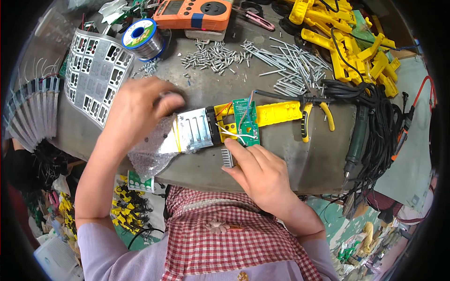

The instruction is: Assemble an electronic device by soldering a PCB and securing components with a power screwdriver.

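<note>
Green, narrow circuit board lies crosswise over a long yellow plastic casing, long axis fore-and-aft, just beyond the nearer right hand, whose thumb and forefinger pinch a grey finned metal block; the left hand half-curls, its grip unclear.

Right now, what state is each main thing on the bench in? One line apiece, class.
Yellow casing, open
Green circuit board, uncovered
Yellow band, stretched around silvery part
Pliers, handles spread
Solder spool, loaded
Short screws, loose, piled
Long screws, loose, heaped
Soldering iron, lying down; heat can't be told
Orange meter, face up; power unclear
Black cables, bunched
</note>
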Tool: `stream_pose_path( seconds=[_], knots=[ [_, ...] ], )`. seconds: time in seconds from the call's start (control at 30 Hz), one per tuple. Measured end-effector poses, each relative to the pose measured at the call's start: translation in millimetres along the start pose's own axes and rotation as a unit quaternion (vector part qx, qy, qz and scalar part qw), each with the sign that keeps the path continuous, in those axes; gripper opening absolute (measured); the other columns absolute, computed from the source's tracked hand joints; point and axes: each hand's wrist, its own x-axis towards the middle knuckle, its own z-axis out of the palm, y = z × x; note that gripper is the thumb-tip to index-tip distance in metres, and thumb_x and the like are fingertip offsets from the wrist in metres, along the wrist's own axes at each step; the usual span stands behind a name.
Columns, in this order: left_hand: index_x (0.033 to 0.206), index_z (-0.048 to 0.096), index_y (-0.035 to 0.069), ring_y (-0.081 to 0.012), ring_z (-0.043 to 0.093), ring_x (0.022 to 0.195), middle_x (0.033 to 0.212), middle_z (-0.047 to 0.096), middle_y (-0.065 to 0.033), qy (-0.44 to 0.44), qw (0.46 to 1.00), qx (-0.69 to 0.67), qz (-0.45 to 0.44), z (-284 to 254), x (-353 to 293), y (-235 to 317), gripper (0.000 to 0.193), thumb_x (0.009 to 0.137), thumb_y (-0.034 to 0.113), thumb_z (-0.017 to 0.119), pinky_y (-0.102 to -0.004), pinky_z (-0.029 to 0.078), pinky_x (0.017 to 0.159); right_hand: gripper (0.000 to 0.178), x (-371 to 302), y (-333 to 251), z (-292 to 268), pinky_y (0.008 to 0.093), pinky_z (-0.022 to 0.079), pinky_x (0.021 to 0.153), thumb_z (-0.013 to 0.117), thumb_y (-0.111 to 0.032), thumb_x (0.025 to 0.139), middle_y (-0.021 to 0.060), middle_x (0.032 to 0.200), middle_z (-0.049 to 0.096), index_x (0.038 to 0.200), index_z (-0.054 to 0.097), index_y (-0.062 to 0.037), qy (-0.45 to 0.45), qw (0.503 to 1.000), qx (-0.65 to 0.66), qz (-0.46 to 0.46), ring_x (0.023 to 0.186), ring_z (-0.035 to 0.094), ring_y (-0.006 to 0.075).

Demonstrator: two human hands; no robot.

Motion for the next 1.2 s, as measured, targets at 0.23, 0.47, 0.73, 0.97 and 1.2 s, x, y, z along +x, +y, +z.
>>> stream_pose_path(
  seconds=[0.23,0.47,0.73,0.97,1.2],
  knots=[
    [0.106,0.063,0.003,-0.0314,0.054,0.108,0.116,0.057,-0.0132,0.066,0.98,-0.118,0.148,18,20,43,0.031,0.075,0.008,0.065,-0.0394,0.043,0.093,0.052,-3,5,0,0.0317,0.047,0.058,0.073,-0.012,0.073,0.0052,0.076,0.054,0.121,0.054,0.0003,0.025,0.999,0.024,-0.031,0.068,0.055,0.0189],
    [0.084,0.062,-0.003,-0.028,0.057,0.1,0.106,0.059,-0.0134,-0.052,0.972,-0.224,0.047,29,35,42,0.012,0.077,0.007,0.063,-0.036,0.046,0.086,0.056,-4,4,-5,0.0327,0.047,0.057,0.074,-0.01,0.071,0.0071,0.076,0.055,0.122,0.053,0.0004,0.012,0.998,0.057,-0.028,0.067,0.056,0.021],
    [0.077,0.059,-0.002,-0.0226,0.054,0.1,0.102,0.057,-0.0122,-0.097,0.9,-0.423,0.032,41,31,32,0.013,0.081,0.01,0.058,-0.0309,0.041,0.089,0.055,1,-4,-24,0.0364,0.048,0.059,0.075,-0.014,0.074,0.0109,0.078,0.06,0.121,0.05,0.0001,-0.06,0.982,0.175,0.034,0.07,0.061,0.0267],
    [0.073,0.055,-0.001,-0.0257,0.053,0.101,0.103,0.056,-0.0132,-0.049,0.947,-0.303,0.097,47,25,40,0.013,0.077,0.011,0.059,-0.0337,0.041,0.09,0.051,-1,-15,-30,0.0378,0.048,0.06,0.073,-0.018,0.077,0.0123,0.077,0.06,0.119,0.05,0.0004,-0.101,0.98,0.163,0.052,0.07,0.062,0.0285],
    [0.085,0.055,0.0,-0.0292,0.053,0.101,0.103,0.055,-0.0135,0.009,0.965,-0.25,0.077,47,20,44,0.016,0.073,0.009,0.062,-0.0356,0.041,0.091,0.047,0,-19,-34,0.0402,0.047,0.061,0.071,-0.02,0.08,0.0131,0.076,0.061,0.118,0.05,-0.0021,-0.15,0.973,0.153,0.087,0.07,0.061,0.0313]
  ],
)
